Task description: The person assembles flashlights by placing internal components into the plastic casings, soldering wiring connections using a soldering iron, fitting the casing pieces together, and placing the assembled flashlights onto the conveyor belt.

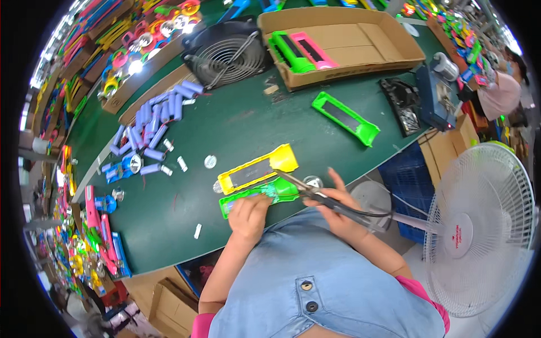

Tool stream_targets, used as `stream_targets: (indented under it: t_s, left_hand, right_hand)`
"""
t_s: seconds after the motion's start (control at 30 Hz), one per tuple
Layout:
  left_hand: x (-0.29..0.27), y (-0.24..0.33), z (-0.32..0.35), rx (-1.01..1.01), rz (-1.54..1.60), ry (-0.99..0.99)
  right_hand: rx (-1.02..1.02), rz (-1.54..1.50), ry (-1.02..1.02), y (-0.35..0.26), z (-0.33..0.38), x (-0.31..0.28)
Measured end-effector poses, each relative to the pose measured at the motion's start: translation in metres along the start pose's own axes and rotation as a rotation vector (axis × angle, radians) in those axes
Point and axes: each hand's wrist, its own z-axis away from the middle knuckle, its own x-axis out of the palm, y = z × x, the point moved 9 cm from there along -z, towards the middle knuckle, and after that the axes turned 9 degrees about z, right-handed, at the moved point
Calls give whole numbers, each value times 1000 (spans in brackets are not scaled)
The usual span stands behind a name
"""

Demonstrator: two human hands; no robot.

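Observation:
A green plastic housing (226, 207) lies near the table's front edge, with a small green circuit board and thin wires showing in it. My left hand (249, 218) is closed at its middle, fingers pressed down; what they pinch is hidden. In my right hand (337, 209) is a soldering iron (337, 206) with a dark handle and a trailing black cord. Its metal tip points up and left, over the right end of the green housing. Just beyond lies a yellow housing (234, 178) with a dark panel. A small round clear-silver part (312, 181) sits beside the iron.
Purple cylindrical batteries (149, 121) are heaped at the left. A dark fan (228, 56) and a cardboard box (360, 39) with green and pink housings stand at the back. Another green housing (345, 118) and a blue-grey bench unit (435, 96) are right. A white fan (479, 231) stands beside me.

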Motion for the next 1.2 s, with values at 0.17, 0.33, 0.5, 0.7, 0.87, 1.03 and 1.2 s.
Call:
stream_targets:
  t_s: [0.17, 0.33, 0.5, 0.7, 0.87, 1.03, 1.2]
  left_hand:
    - [-4, 2, -1, -13, 91, 67]
    - [-9, -4, 7, -81, 133, 100]
    - [1, -2, 7, -103, 106, -36]
    - [0, -17, 0, -435, 239, -78]
    - [1, -20, -6, -525, 234, -166]
    - [6, -19, -16, -504, 175, -282]
    - [10, -19, -18, -500, 207, -321]
  right_hand:
    - [2, 2, 9, 0, 16, -3]
    - [110, -158, 122, 8, 20, -4]
    - [184, -196, 163, 18, 24, -2]
    - [286, -343, 312, 22, 29, -3]
    - [435, -444, 331, 36, 37, 3]
    - [356, -381, 292, 30, 32, 3]
    - [361, -379, 290, 28, 29, 4]
